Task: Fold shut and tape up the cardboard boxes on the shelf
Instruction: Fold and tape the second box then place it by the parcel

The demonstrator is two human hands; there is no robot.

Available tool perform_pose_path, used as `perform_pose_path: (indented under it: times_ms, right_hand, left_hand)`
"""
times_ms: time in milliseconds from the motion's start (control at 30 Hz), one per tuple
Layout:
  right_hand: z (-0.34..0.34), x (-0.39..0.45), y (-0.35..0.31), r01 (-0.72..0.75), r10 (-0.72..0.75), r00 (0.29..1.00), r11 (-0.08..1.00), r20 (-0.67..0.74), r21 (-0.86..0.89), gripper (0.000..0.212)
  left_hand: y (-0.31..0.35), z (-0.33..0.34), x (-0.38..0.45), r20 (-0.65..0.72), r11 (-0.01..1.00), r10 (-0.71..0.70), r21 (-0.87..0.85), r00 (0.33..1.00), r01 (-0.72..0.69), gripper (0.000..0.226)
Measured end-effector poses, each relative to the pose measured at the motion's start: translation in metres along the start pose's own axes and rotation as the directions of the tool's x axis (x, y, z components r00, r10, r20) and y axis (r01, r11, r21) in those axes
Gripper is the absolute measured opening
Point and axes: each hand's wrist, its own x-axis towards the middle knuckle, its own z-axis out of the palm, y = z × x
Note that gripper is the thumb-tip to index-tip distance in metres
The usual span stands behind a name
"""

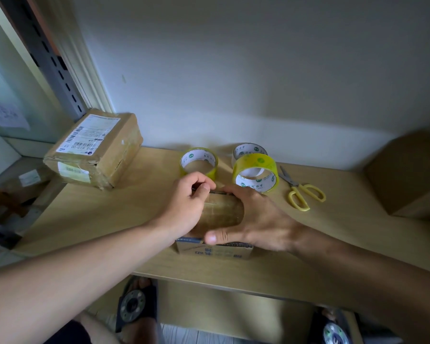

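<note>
A small cardboard box [221, 212] with glossy tape across its top sits on the wooden shelf [97, 219], near the front edge. My left hand [186, 202] rests on the box's left side, its fingers curled over the far top edge. My right hand [256, 217] spans the box from the right, fingers over the far edge and thumb pressed on the near edge. Behind the box lie a yellow tape roll [199, 163] and a stack of two more tape rolls [255, 172].
Yellow-handled scissors [302, 192] lie to the right of the rolls. A taped parcel with a shipping label [94, 150] sits at the back left, a plain cardboard box [407, 177] at the right. A wall stands close behind. My sandalled feet show below the shelf.
</note>
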Motion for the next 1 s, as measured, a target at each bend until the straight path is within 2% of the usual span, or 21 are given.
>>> perform_pose_path:
  times_ms: [67,100,300,533,667,800,1000]
  right_hand:
    - [0.002,0.001,0.001,-0.006,0.006,1.000,0.998,0.002,-0.065,0.103]
    - [0.002,0.001,0.001,-0.006,0.006,1.000,0.998,-0.009,-0.058,0.102]
    - [0.006,0.003,0.003,-0.005,0.012,0.997,0.994,-0.074,0.105,0.062]
    - [0.012,0.012,0.007,0.002,0.044,0.979,0.975,-0.197,0.224,0.032]
    - [0.012,0.017,0.011,-0.009,0.066,0.979,0.958,-0.193,0.285,0.029]
    - [0.012,0.021,0.015,-0.006,0.067,0.988,0.918,-0.140,0.397,0.041]
    - [0.004,0.022,0.021,-0.002,0.058,0.992,0.904,-0.116,0.428,0.021]
  left_hand:
    - [-0.001,0.000,0.000,-0.003,1.000,0.000,-0.007,1.000,0.000,0.019]
    - [-0.001,0.000,0.000,-0.007,1.000,0.006,-0.001,1.000,-0.006,0.019]
    - [0.002,0.000,-0.002,-0.018,1.000,-0.009,0.017,1.000,0.009,0.022]
    - [0.003,-0.001,-0.004,-0.019,0.999,-0.049,-0.010,0.999,0.049,0.024]
    - [0.004,-0.001,-0.003,-0.021,0.999,-0.051,-0.007,0.998,0.051,0.023]
    - [0.004,-0.001,-0.003,-0.026,0.999,-0.051,0.002,0.998,0.051,0.023]
    - [-0.001,-0.003,-0.004,0.002,0.998,-0.059,-0.020,0.998,0.059,0.022]
